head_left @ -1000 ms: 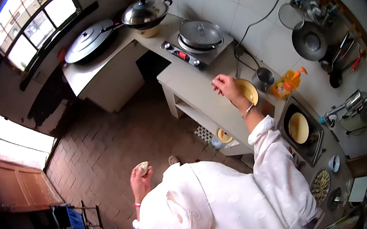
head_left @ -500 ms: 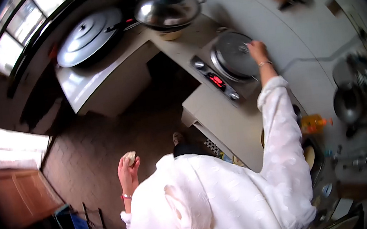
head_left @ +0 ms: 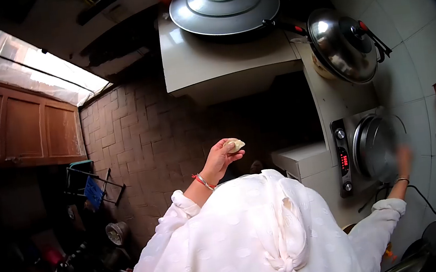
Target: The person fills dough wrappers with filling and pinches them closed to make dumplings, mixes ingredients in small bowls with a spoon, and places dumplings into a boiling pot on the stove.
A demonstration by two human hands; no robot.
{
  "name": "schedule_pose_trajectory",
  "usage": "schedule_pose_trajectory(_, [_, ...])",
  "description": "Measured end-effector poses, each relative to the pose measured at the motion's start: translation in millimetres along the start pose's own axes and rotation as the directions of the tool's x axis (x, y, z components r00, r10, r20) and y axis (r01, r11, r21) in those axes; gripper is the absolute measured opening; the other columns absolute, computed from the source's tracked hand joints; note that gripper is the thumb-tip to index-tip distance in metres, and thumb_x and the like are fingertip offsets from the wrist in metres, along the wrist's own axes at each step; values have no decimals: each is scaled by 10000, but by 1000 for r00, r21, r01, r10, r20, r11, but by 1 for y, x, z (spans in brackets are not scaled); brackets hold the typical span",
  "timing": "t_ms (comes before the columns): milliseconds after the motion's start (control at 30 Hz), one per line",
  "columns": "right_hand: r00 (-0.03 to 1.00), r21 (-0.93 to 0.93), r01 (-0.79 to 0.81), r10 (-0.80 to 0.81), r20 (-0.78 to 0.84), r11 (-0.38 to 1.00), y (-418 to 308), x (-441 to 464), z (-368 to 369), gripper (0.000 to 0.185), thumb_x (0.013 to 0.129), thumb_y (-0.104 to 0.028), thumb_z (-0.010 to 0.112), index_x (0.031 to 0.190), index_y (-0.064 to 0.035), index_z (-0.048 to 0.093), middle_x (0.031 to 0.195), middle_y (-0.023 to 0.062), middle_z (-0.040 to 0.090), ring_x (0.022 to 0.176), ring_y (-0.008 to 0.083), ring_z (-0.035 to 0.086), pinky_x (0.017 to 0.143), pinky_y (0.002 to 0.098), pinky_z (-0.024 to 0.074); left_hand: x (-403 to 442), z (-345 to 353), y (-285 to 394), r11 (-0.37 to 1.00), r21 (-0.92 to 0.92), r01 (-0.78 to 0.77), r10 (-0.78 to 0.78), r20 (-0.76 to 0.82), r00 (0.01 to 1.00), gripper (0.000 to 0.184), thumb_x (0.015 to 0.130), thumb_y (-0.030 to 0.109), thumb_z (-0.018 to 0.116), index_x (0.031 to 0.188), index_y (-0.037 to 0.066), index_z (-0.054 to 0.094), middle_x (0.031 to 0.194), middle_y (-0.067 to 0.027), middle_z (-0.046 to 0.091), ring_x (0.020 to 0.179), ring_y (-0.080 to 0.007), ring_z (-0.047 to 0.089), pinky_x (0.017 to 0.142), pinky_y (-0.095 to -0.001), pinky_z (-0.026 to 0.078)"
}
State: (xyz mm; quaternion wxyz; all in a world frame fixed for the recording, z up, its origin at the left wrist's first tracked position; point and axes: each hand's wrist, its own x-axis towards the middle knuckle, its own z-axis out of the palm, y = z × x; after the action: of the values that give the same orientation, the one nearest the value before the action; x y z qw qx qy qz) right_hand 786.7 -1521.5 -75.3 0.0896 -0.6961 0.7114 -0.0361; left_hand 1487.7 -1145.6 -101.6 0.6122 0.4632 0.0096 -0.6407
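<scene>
My left hand (head_left: pixel 220 161) is closed around a pale, dumpling-shaped piece of food (head_left: pixel 236 145), held over the brick floor in front of my body. At the right, my right hand (head_left: pixel 404 160) is smeared by motion at the wall-side edge of a pan (head_left: pixel 359 144). Its lid (head_left: pixel 383 144) is blurred beside the fingers; whether they grip it cannot be made out. Beneath the pan is an induction cooker (head_left: pixel 345 180) with red lit digits and two knobs.
A wok with a domed steel lid (head_left: pixel 342 46) and a wide pan with a grey lid (head_left: pixel 225 6) stand on the tiled counter (head_left: pixel 193 58). A cord (head_left: pixel 424 198) runs near the wall. Wooden doors (head_left: pixel 28 125), a folding stool (head_left: pixel 94 192) and a bucket (head_left: pixel 117 233) are at the left.
My view has turned, so the counter and pans appear farther right. The right hand was on the lid's knob and is now blurred at its wall-side edge. The left hand still holds the pale piece.
</scene>
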Motion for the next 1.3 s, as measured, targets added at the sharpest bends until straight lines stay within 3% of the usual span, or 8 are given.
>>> schedule_pose_trajectory(100, [968,109,171,-146,-205,979,-1,-22,-27,295,871,-204,578,674,15,573,563,38,530,482,124,485,452,302,365,18,-12,21,999,-18,38,-37,21,999,217,961,146,585,1131,12,564,1049,-121,650,916,-220,674,784,-299,586])
schedule_pose_trajectory(167, [953,125,142,-101,-287,982,-30,-50,-53,292,873,-202,582,673,11,579,557,35,531,477,117,487,449,299,370,32,-16,42,998,21,54,-54,19,998,208,968,133,558,1133,9,579,1048,-119,651,910,-225,669,797,-302,578])
schedule_pose_trajectory(300, [959,265,-47,118,-259,963,-150,-121,-82,287,877,-197,591,672,4,589,544,30,533,469,103,489,443,294,379,56,-44,85,997,57,54,-61,114,992,217,958,120,570,1142,5,569,1055,-122,650,895,-227,669,787,-292,580])
schedule_pose_trajectory(467, [979,429,-120,179,-101,895,-311,-168,-54,282,883,-191,603,670,-6,601,528,24,535,458,86,492,436,288,390,69,-80,136,998,62,-4,-3,112,994,191,950,111,577,1111,8,573,1032,-116,652,878,-234,677,753,-298,593])
schedule_pose_trajectory(633, [964,404,263,-219,-152,876,-460,-150,33,254,875,-167,607,681,-4,630,529,40,562,445,95,518,435,281,399,71,-126,166,999,36,-33,29,95,995,200,952,119,580,1114,1,579,1039,-119,650,884,-232,675,787,-304,586])
schedule_pose_trajectory(733, [968,539,150,-235,92,829,-585,-139,72,240,829,-211,644,713,-4,674,637,161,628,566,252,611,563,361,455,64,-160,171,998,-18,-55,56,32,998,197,958,121,571,1115,1,573,1049,-123,646,895,-235,671,815,-319,575])
schedule_pose_trajectory(967, [703,523,593,-711,36,612,-802,-124,188,281,802,-257,611,736,4,690,732,211,640,713,393,617,672,446,491,16,-199,179,974,-175,-145,126,-114,985,190,971,124,553,1126,14,562,1076,-115,644,940,-224,659,824,-305,567])
schedule_pose_trajectory(1300, [714,461,537,-671,198,707,-916,-88,282,243,790,-240,600,820,-37,730,877,211,681,841,408,650,791,455,523,-14,-253,169,923,-253,-290,204,-316,927,184,973,118,535,1123,23,586,1092,-120,656,939,-219,661,826,-308,569])
